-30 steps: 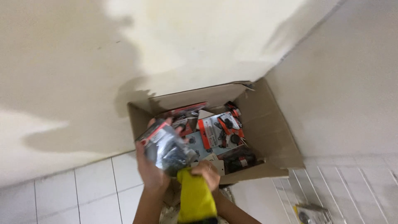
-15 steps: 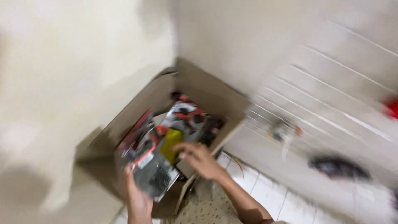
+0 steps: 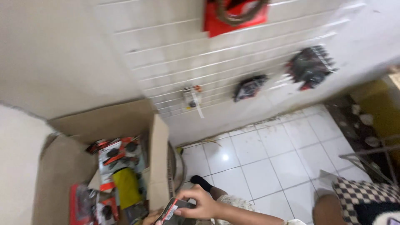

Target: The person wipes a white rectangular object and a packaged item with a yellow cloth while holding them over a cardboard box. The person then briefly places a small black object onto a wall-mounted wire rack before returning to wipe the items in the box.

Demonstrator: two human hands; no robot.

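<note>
Head view: since half a second ago the view has swung right, so the box (image 3: pixel 104 166) now sits at lower left, and the slatted wall (image 3: pixel 175 50) and white tiled floor (image 3: pixel 266 162) fill the rest. The right hand (image 3: pixel 200 203) has left the box and now closes on a packet (image 3: pixel 171 210) just outside the box's near flap, at the bottom edge. The packet is dark, flat, with a red and white edge, partly cut off. The left hand (image 3: pixel 151 217) barely shows under it; its grip cannot be told. More red-and-black packets (image 3: pixel 118 152) and a yellow item (image 3: pixel 126 187) lie in the box.
</note>
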